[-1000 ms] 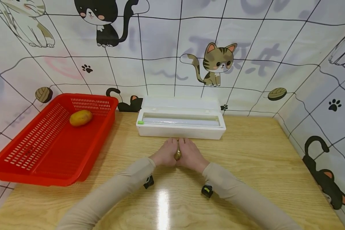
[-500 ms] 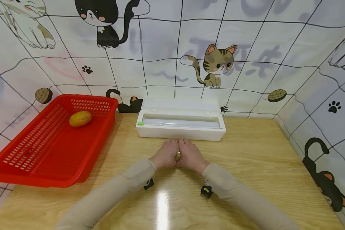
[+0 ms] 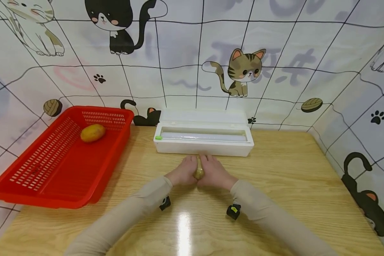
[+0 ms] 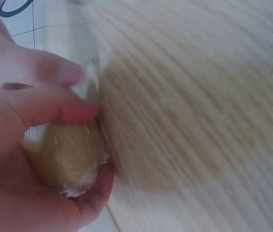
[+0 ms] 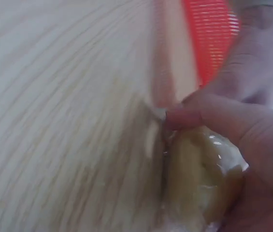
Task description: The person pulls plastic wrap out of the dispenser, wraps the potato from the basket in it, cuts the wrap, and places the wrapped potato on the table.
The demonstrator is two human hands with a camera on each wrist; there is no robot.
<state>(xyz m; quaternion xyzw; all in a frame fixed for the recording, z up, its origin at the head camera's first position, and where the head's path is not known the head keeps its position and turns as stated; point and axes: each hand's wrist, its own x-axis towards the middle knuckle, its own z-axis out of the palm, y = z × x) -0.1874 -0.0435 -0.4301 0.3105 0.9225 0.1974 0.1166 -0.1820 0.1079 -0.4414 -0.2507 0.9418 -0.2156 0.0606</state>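
Between my two hands, low over the table in the head view, is a yellowish-brown potato (image 3: pixel 198 173) in clear cling film. My left hand (image 3: pixel 186 171) holds its left side; in the left wrist view the fingers curl round the wrapped potato (image 4: pixel 71 157), and the film looks crinkled at its lower end. From the other side my right hand (image 3: pixel 215 172) grips it, with the thumb lying along the top of the potato (image 5: pixel 192 169) in the right wrist view. Most of the potato is hidden by the hands in the head view.
Just beyond the hands stands a white cling film box (image 3: pixel 203 147), lid up, with a film roll (image 3: pixel 204 136) inside and a green slider at its left. A red basket (image 3: pixel 105 177) at the left holds another yellow potato (image 3: pixel 92 133). A cat-patterned wall covering (image 3: pixel 179 81) borders the wooden table.
The hands have parted slightly at the top, so more of the wrapped potato shows between them. My right hand has shifted a little to the right. Basket and box stay put.
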